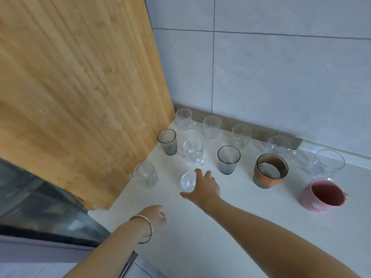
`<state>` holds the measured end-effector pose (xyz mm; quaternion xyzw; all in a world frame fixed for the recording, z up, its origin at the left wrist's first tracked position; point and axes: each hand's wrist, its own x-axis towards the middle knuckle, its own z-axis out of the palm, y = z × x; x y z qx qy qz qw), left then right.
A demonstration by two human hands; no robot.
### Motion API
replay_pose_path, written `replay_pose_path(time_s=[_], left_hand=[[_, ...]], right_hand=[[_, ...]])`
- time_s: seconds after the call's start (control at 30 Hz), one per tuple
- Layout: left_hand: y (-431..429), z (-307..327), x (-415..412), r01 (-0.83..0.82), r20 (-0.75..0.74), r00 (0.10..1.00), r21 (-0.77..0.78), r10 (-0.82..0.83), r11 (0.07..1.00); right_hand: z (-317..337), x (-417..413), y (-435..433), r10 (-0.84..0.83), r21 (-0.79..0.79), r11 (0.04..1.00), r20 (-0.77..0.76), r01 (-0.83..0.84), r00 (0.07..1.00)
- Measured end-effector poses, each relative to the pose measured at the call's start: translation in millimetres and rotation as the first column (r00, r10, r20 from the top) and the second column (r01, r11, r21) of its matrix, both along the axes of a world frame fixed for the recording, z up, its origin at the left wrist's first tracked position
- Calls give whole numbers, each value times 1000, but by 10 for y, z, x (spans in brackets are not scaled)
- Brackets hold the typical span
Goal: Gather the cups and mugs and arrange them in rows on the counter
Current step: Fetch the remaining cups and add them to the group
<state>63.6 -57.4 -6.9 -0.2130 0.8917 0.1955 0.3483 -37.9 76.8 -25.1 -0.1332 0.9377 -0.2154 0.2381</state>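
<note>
Your right hand [202, 187] on a small clear glass [188, 181], mid-counter

Your fingers are spread loosely around that smooth round glass – thumb under its near rim, the rest over its right side – though whether you're actually gripping it I can't tell. It sits just in front of the ribbed smoky tumbler [228, 159], a bit to its left. Behind that tumbler, clear patterned glass mugs [211, 127] line the grey tiled wall [281, 77]. Right of it stand a matte orange-and-grey ceramic cup [270, 170] and, further on, a glossy pink mug [323, 195]. Your left hand [155, 216] hovers nearer you over the white counter [220, 247] – curled closed, holding nothing I can see.
</note>
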Motion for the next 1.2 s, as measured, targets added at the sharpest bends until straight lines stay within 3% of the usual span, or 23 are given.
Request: replay_pose_path(time_s=[0.23,0.53,0.8,0.97,1.2], left_hand=[[-424,-113,-95,32,-9,999,34,-31,999],[-583,-273,-241,261,-27,965,78,-259,962],[198,-278,-552,560,-11,827,99,-562,822],[1106,-120,-682,706,-57,708,107,-704,700],[2603,128,-604,870,-135,494,96,-859,485]], right_hand=[[-160,-56,-598,-94,48,995,25,93,995],[-105,47,-647,-286,54,958,74,283,955],[-116,533,909,-304,310,925,262,218,916],[18,1014,2039,-525,407,821,260,401,810],[297,1707,3389,-778,372,615,142,695,613]])
